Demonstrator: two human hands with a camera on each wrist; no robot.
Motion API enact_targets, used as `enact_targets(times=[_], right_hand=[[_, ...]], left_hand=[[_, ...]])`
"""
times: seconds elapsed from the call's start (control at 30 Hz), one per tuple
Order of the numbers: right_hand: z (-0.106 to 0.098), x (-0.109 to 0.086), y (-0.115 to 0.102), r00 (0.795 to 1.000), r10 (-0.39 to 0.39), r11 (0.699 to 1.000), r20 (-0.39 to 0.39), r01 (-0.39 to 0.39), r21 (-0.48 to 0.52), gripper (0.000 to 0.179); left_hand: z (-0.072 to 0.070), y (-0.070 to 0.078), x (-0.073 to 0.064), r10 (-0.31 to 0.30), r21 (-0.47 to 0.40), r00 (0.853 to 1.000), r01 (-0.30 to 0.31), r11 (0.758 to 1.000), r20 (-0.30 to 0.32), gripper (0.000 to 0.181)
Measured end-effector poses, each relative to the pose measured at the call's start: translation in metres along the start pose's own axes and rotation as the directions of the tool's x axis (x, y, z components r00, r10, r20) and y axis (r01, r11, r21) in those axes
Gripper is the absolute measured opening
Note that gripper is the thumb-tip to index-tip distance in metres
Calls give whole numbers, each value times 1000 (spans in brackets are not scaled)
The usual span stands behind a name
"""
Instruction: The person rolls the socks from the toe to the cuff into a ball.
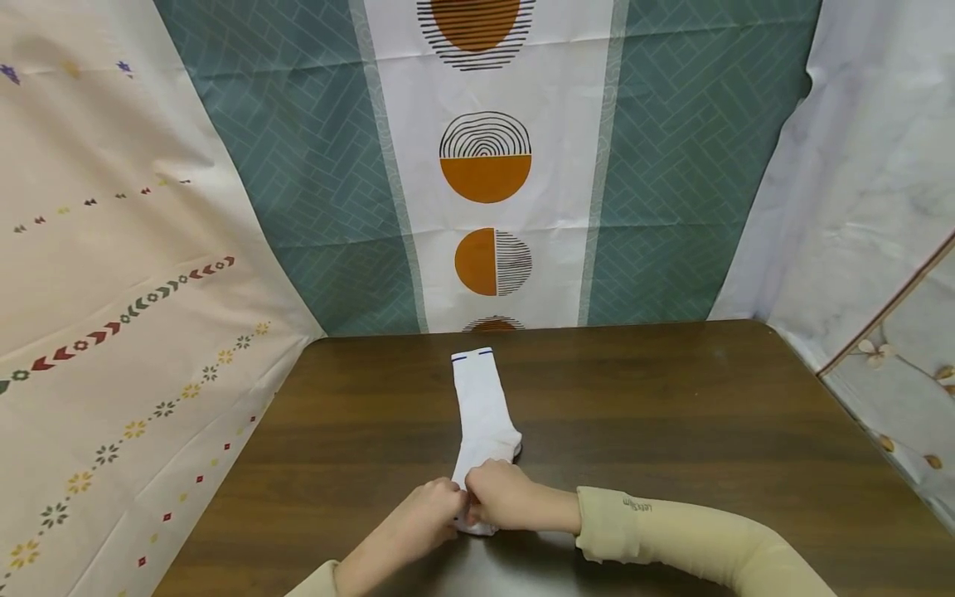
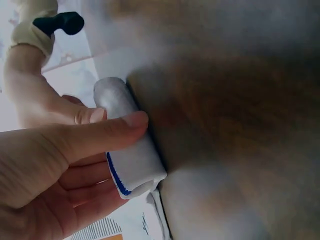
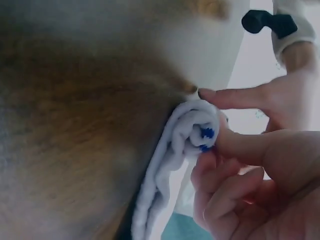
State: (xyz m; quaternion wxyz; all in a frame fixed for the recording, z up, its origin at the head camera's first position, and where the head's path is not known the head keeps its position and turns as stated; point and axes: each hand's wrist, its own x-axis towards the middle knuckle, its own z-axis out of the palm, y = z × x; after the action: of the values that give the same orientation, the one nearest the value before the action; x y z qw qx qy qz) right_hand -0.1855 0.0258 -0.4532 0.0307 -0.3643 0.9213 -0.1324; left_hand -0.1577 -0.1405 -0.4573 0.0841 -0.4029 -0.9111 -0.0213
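A white sock (image 1: 483,402) with blue dashes at its cuff lies lengthwise on the table, cuff toward the back; whether a second one is stacked under it I cannot tell. Its near end is wound into a roll (image 3: 182,125), which shows a spiral with blue bits inside. The left hand (image 1: 429,514) grips the left part of the roll, its thumb (image 2: 120,131) across the top and fingers behind. On the other end, the right hand (image 1: 507,496) pinches the roll between thumb and curled fingers. In the head view both hands hide much of the roll.
The brown wooden table (image 1: 642,398) extends to both sides of the sock. Behind it hangs a green and white curtain (image 1: 671,166) with orange circles. A patterned cream cloth (image 1: 112,274) hangs at the left, a marbled sheet (image 1: 873,207) at the right.
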Motion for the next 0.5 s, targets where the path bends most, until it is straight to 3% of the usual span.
enact_targets(times=[0.13,0.23,0.37,0.5], right_hand=[[-2,-7,-4,999,-42,993,19,44,-112,29],[-3,-10,-7,997,-48,983,62,58,-172,38],[-6,-7,-10,998,-25,976,63,38,-215,44],[-6,-2,-11,999,-11,977,50,21,-212,40]], left_hand=[[4,-1,3,-30,-30,1000,29,999,-4,25],[5,-4,5,-58,-107,998,60,992,26,22],[3,-13,11,-76,-230,993,95,968,93,19],[1,-18,12,-89,-265,986,125,956,143,20]])
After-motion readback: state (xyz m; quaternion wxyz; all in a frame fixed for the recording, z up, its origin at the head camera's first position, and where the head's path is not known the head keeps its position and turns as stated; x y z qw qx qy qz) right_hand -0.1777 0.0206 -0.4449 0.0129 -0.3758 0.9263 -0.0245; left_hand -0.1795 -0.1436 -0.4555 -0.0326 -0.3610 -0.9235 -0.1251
